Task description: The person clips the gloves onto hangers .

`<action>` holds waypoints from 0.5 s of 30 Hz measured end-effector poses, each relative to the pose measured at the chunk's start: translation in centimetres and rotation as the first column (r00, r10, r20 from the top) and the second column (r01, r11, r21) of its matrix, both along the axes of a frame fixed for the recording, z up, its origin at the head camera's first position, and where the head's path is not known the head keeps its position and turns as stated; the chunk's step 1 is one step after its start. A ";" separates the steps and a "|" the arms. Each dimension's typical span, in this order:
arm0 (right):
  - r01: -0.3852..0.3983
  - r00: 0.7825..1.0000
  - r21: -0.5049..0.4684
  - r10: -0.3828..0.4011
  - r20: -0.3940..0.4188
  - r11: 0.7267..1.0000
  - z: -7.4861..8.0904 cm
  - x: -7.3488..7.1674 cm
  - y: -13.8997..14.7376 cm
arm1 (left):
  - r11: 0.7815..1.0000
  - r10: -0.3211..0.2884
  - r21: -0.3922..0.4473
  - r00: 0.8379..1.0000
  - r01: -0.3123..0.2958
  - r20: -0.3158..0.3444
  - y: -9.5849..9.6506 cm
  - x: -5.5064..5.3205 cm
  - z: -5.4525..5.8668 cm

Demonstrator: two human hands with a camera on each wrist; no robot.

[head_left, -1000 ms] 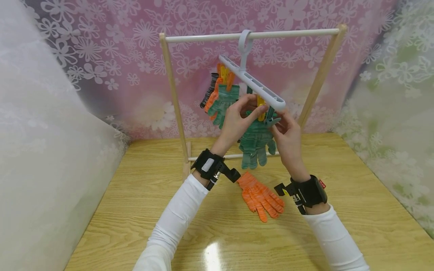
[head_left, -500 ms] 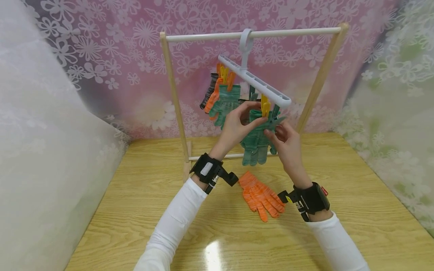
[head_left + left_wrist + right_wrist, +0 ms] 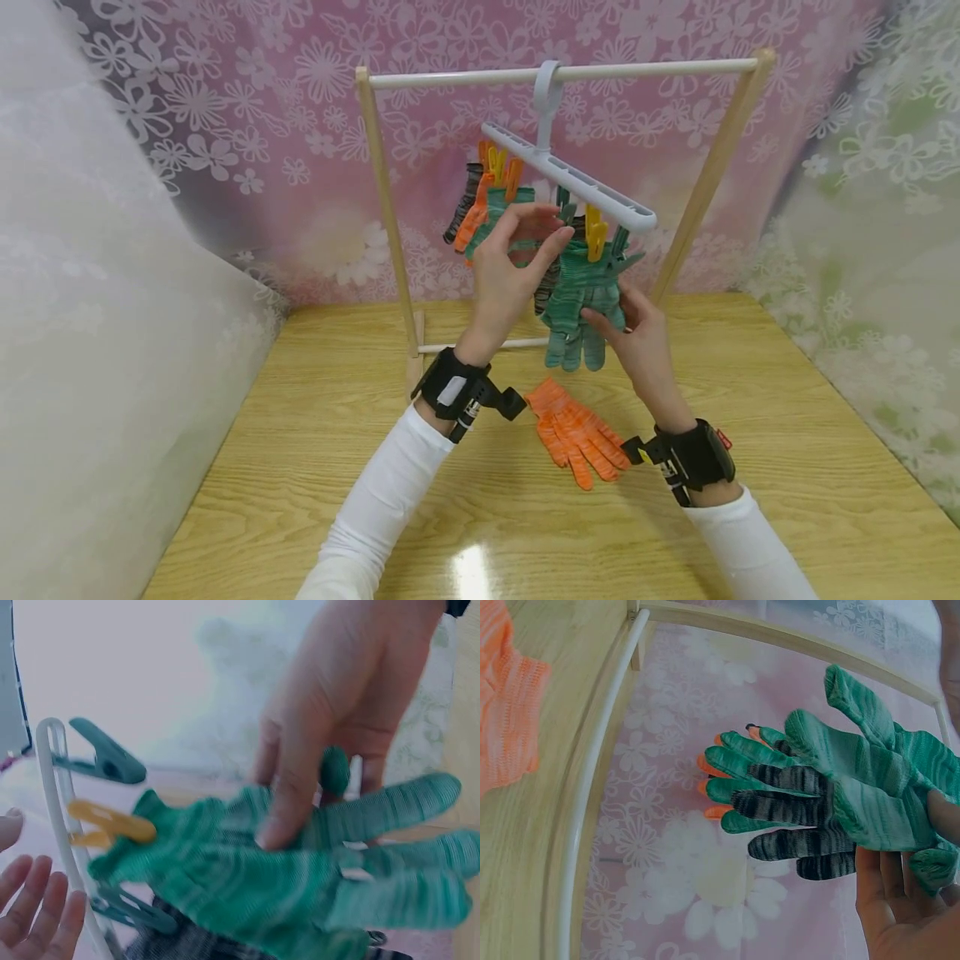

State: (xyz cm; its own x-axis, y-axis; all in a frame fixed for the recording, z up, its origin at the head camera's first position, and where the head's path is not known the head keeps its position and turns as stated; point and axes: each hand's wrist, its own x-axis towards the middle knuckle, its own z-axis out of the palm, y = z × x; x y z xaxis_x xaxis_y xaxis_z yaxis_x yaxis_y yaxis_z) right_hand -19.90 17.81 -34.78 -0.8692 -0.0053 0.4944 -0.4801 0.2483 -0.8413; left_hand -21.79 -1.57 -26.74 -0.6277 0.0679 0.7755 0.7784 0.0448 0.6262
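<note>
A green striped knit glove (image 3: 581,283) hangs by its cuff from a yellow clothespin (image 3: 596,237) near the front end of the grey clip hanger (image 3: 600,190). My right hand (image 3: 647,346) holds this glove at its side, thumb on the front and fingers behind, as the left wrist view also shows. My left hand (image 3: 504,279) is raised left of the cuff with fingers loosely bent and apart from the glove. Beside the yellow one, a dark green clothespin (image 3: 112,761) holds nothing. A black-grey glove (image 3: 795,806) hangs behind the green one.
Black-grey, orange and green gloves (image 3: 498,208) hang at the hanger's far end. An orange glove (image 3: 573,433) lies on the wooden table (image 3: 337,467). The rack's white top rail (image 3: 652,71) carries the hanger, between wooden side posts (image 3: 708,175).
My left hand has come away from the yellow clothespin, to the left. My right hand has lowered from the cuff to the glove's side. The hanger's near end has swung right.
</note>
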 end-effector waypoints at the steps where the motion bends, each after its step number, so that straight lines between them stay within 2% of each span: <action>1: 0.001 1.000 0.009 -0.001 0.005 1.000 -0.1 0.1 0.0 | 1.000 -0.003 -0.005 1.000 0.003 -0.010 0.1 0.3 0.2; 8: 0.001 1.000 0.055 -0.001 0.009 0.998 -1.1 0.3 0.2 | 0.988 -0.077 -0.133 0.997 0.075 -0.009 1.1 2.0 1.2; 15: -0.034 0.999 0.069 0.033 0.010 0.997 -1.4 1.0 -0.1 | 0.980 -0.035 -0.198 0.998 0.026 -0.045 2.5 2.4 0.9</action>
